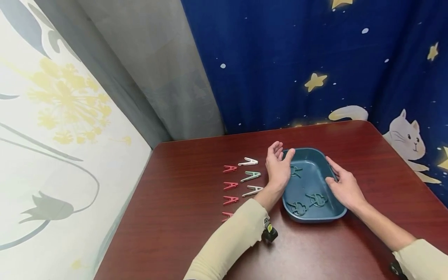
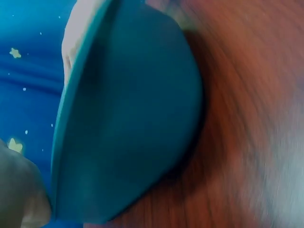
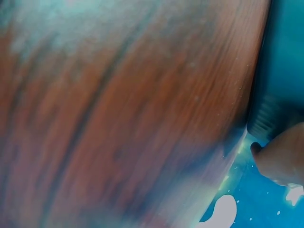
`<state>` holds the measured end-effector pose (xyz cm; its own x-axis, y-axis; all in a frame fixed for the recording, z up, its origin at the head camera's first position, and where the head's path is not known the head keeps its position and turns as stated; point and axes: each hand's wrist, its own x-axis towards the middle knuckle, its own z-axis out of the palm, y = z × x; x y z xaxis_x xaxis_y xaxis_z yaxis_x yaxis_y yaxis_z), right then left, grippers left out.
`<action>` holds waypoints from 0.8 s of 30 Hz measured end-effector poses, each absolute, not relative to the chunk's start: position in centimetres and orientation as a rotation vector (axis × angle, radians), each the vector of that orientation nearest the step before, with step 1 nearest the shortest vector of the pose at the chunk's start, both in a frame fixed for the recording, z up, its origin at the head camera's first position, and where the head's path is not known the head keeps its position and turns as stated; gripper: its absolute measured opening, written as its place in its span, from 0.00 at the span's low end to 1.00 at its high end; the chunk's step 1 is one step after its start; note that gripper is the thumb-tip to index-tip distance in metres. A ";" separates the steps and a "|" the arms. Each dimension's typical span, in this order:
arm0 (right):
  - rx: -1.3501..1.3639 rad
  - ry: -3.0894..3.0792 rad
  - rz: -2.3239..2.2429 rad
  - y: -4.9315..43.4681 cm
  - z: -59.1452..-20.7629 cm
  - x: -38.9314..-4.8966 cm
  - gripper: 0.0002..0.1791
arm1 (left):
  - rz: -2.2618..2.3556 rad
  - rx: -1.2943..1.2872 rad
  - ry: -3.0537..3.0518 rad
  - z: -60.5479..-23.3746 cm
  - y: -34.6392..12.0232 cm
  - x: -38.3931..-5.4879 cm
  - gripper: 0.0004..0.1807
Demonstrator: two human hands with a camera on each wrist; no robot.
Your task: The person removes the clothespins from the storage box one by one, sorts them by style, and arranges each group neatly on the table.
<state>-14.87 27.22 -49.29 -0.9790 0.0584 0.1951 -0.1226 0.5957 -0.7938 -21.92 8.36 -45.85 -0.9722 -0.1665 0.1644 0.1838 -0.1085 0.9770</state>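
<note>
A dark blue-green plastic basin (image 1: 308, 184) sits on the right half of the table, with three dark green clips (image 1: 317, 200) inside. My right hand (image 1: 344, 188) grips the basin's right side, thumb over the rim and fingers along the outside. At its left rim is my left hand (image 1: 279, 165), thumb extended over the edge and fingers loosely bent upward outside. The left wrist view shows the basin's outer wall (image 2: 133, 104) beside part of the left hand (image 2: 21, 190). In the right wrist view, part of the right hand (image 3: 282, 154) is beside the basin (image 3: 280, 61).
Left of the basin, several red clothespins (image 1: 230, 185) lie in a column on the brown table (image 1: 182, 182). Beside them are two white clothespins (image 1: 250, 161) and a green one (image 1: 251, 176). A blue star-patterned curtain (image 1: 280, 58) hangs behind the table.
</note>
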 end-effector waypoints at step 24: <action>0.073 -2.626 1.355 27.2 -49.2 -14.9 0.40 | -1.701 0.364 -2.594 -46.8 12.1 -20.0 0.38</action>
<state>-14.89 27.20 -49.20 -0.9817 0.0410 0.1860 -0.1278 0.5821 -0.8030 -20.03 12.07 -46.75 -0.9727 -0.2038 -0.1113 -0.1833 0.3798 0.9067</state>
